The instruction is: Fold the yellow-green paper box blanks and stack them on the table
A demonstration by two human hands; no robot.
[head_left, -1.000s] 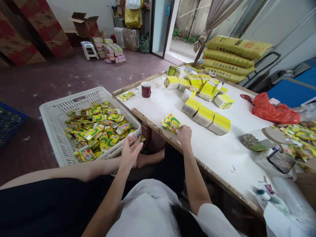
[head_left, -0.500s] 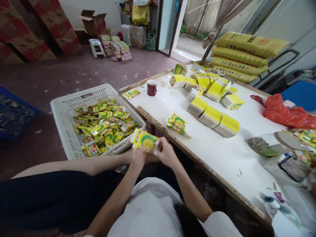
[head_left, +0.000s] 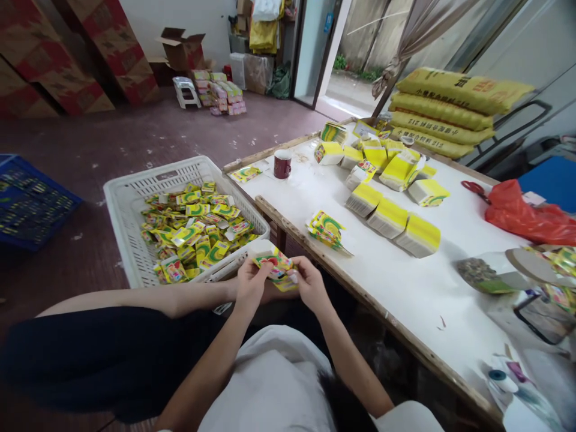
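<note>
Between the white basket (head_left: 132,187) and the table (head_left: 387,282), a yellow packet (head_left: 281,260) is held, its long way running from ten o'clock to four, pinched by the left hand (head_left: 250,283) and right hand (head_left: 311,285).

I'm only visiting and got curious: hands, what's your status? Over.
Left hand and right hand both holding a yellow packet. White basket of loose packets close on the left. Table edge close on the right.
</note>
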